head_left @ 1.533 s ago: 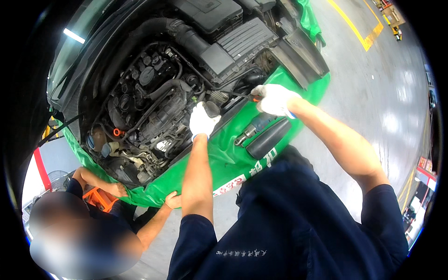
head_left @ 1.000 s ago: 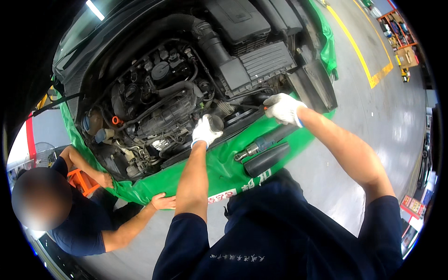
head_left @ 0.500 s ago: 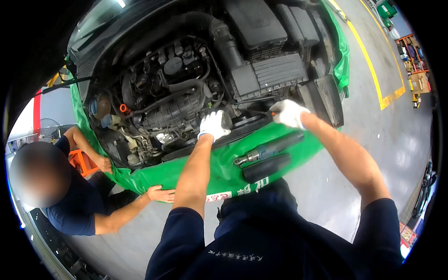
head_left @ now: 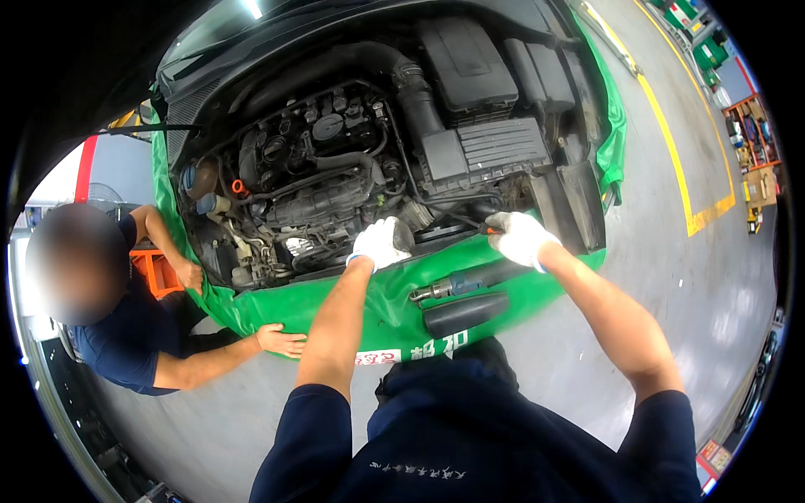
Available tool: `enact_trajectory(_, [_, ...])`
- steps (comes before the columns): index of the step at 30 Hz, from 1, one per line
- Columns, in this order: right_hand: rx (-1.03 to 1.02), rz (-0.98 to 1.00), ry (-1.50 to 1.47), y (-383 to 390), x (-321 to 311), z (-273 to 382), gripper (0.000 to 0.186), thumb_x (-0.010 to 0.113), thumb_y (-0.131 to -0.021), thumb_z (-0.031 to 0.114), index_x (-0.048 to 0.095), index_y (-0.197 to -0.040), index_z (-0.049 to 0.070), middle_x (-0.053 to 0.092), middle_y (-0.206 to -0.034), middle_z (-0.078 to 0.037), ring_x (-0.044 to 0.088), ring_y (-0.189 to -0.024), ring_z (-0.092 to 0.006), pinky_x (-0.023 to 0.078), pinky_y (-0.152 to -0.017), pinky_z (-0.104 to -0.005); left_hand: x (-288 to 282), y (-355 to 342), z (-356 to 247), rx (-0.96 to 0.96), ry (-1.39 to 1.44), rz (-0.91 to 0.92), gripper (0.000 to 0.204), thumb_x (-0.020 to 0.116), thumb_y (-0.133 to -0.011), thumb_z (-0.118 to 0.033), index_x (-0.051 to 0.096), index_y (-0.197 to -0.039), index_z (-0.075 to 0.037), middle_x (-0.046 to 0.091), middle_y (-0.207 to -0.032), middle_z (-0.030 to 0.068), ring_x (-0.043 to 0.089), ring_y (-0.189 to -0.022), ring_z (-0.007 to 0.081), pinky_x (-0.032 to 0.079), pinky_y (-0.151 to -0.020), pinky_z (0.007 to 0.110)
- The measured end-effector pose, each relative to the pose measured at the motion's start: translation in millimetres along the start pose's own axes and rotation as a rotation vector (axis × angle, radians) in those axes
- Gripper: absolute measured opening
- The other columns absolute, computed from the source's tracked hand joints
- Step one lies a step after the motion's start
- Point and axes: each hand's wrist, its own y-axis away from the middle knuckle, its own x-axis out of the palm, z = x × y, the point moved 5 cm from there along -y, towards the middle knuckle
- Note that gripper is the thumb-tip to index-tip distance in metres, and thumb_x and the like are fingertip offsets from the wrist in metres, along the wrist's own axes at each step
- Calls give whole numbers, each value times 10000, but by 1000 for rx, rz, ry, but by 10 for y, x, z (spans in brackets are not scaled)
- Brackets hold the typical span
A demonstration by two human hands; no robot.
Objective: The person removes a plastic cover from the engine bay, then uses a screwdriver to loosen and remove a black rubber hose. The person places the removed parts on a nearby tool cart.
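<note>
My left hand (head_left: 376, 241), in a white glove, rests at the front edge of the engine bay (head_left: 314, 205), its fingers stretched forward over the edge. A dark grey patch shows on its thumb side; I cannot tell whether that is the glove's coating or a separate part. To the right, my right hand (head_left: 518, 237), also gloved, is closed on a thin tool with an orange handle (head_left: 490, 231), perhaps a screwdriver. The tool points left, above the front panel; its tip is hard to make out.
A green fender cover (head_left: 386, 310) drapes the car's front. On it lie a cordless ratchet (head_left: 461, 283) and a black elongated part (head_left: 465, 313). At left, a co-worker (head_left: 126, 327) has both hands on the cover. The air filter box (head_left: 490, 151) sits at the right of the bay.
My view has shifted, so the car sits somewhat differently in the picture. Both hands stay near the front edge, and the right still holds the orange-handled tool.
</note>
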Motion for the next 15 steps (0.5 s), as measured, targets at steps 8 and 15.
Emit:
enact_trajectory(8, [49, 15, -150, 370, 28, -72, 553, 670, -916, 252, 622, -1396, -18, 716, -1292, -225, 676, -1210, -362, 502, -1046, -377, -681, 0, -299, -53, 40, 124, 1099, 755, -744, -725, 457, -1518, -4, 595, -1446, 249, 560, -1357, 409, 463, -1122, 454])
enact_trajectory(15, [68, -134, -375, 1267, 177, -159, 583, 703, -925, 199, 564, -1458, 9, 679, -1370, -186, 663, -1256, -263, 500, -1072, -349, -1404, 490, -715, 54, -214, 64, 921, 736, -745, -767, 618, -1266, -17, 736, -1165, 230, 700, -1102, 409, 551, -935, 462])
